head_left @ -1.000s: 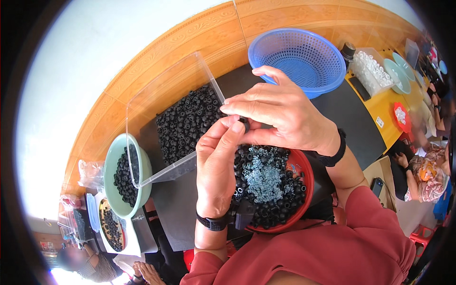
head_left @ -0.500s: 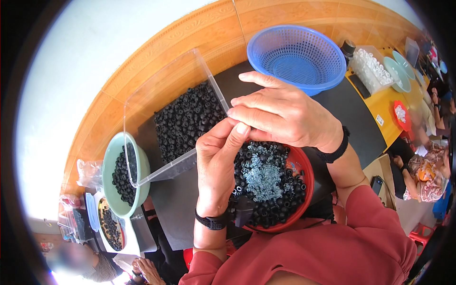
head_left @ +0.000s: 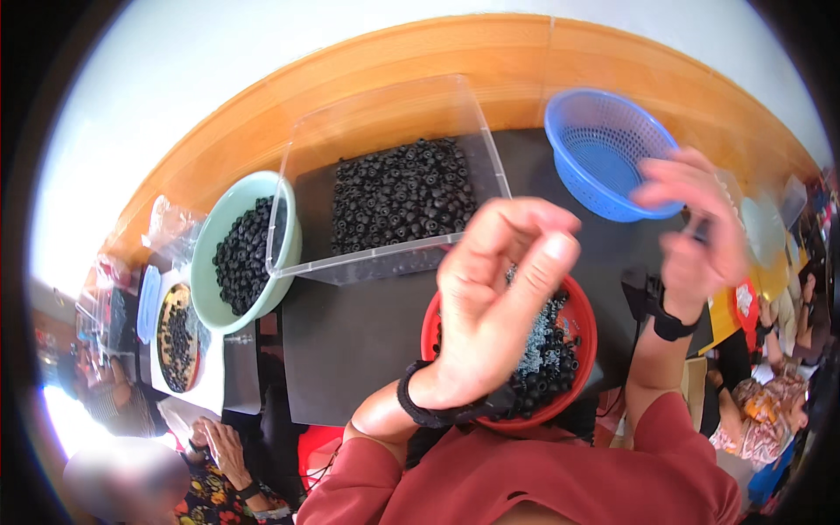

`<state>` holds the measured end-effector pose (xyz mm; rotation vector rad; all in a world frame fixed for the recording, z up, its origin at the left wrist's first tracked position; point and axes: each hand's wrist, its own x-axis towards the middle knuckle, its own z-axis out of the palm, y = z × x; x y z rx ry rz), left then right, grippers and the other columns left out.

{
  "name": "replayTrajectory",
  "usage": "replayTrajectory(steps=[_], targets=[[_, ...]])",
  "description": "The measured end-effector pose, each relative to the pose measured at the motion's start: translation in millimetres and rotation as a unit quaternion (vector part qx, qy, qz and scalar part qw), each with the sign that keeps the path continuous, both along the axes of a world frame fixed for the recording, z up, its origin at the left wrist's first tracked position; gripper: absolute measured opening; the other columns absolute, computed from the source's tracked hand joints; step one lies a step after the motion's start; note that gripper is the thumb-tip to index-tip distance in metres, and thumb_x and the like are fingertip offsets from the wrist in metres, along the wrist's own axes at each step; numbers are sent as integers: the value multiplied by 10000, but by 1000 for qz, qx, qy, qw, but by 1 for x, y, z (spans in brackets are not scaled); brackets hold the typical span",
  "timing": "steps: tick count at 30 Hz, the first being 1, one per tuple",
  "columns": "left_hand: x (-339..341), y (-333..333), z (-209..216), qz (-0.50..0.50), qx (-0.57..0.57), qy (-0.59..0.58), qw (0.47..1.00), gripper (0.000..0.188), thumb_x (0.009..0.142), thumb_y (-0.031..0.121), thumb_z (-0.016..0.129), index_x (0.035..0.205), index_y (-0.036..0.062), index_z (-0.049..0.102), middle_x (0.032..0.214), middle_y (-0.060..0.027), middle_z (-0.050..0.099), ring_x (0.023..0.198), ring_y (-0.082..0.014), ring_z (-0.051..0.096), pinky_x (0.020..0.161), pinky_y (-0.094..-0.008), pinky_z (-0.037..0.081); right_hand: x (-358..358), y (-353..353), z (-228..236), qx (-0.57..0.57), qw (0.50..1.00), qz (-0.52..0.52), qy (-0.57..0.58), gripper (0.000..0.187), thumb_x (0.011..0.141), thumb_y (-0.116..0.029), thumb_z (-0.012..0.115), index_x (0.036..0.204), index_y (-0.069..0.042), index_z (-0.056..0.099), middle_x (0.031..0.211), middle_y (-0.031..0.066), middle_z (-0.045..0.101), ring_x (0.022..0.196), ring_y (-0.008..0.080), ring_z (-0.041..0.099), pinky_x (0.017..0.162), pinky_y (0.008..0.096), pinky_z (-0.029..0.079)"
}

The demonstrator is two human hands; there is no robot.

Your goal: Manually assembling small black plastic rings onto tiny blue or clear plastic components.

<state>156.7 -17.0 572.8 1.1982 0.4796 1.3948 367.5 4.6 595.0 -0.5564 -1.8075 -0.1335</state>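
My left hand (head_left: pixel 499 302) is raised above a red bowl (head_left: pixel 588 337) at the centre. Its thumb and curled fingers come together in a pinch, and whatever they hold is hidden. My right hand (head_left: pixel 700 232) is lifted at the right, by the blue perforated basket (head_left: pixel 604 188). Motion smears its fingers; a dark patch shows between thumb and fingers, but I cannot tell whether it is held. In the red bowl lie small black ring-shaped parts (head_left: pixel 547 381) and a heap of tiny pale blue-grey pieces (head_left: pixel 535 346), partly hidden by my left hand.
A clear plastic bin (head_left: pixel 385 255) of black parts stands behind the bowl on the dark table (head_left: pixel 341 350). Left of it is a pale green basin (head_left: pixel 203 302) with more black parts. A co-worker's hands (head_left: pixel 223 451) show at the lower left, other people at the right.
My hands were together over the red bowl and are now apart. The right hand has swung out to the right, toward the blue basket's side. The whole view has shifted.
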Motion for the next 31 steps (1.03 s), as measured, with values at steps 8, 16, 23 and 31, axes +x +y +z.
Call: replayTrajectory(steps=[8, 16, 23, 31], targets=[[-6, -33, 18, -207, 116, 128, 963, 78, 898, 47, 642, 965, 7, 639, 895, -66, 624, 766, -122, 578, 681, -250, 450, -61, -6, 25, -117, 979, -28, 165, 227, 945, -63, 550, 1131, 61, 592, 1023, 157, 652, 653, 100, 558, 683, 223, 452], [-11, -69, 19, -252, 250, 72, 932, 65, 851, 44, 673, 893, 29, 625, 831, -78, 607, 712, -251, 580, 626, -330, 446, -8, -142, -48, -258, 936, -212, 111, 98, 914, -13, 537, 894, 38, 619, 819, 93, 626, 592, 85, 509, 554, 224, 407], [3, -128, -2, -280, 359, 91, 886, 208, 872, 136, 631, 725, 57, 507, 713, -80, 495, 674, -271, 514, 617, -378, 398, 4, -282, -158, -486, 795, -290, 217, 98, 903, -61, 611, 904, 28, 654, 766, 46, 613, 665, 85, 528, 602, 235, 431], [-63, -155, -82, -151, 216, 324, 909, 302, 866, 166, 656, 682, 12, 473, 686, -107, 493, 675, -281, 543, 631, -386, 435, 21, -295, -184, -581, 785, -190, 103, 103, 893, -56, 621, 923, 19, 684, 788, 76, 644, 706, 138, 594, 647, 236, 450]])
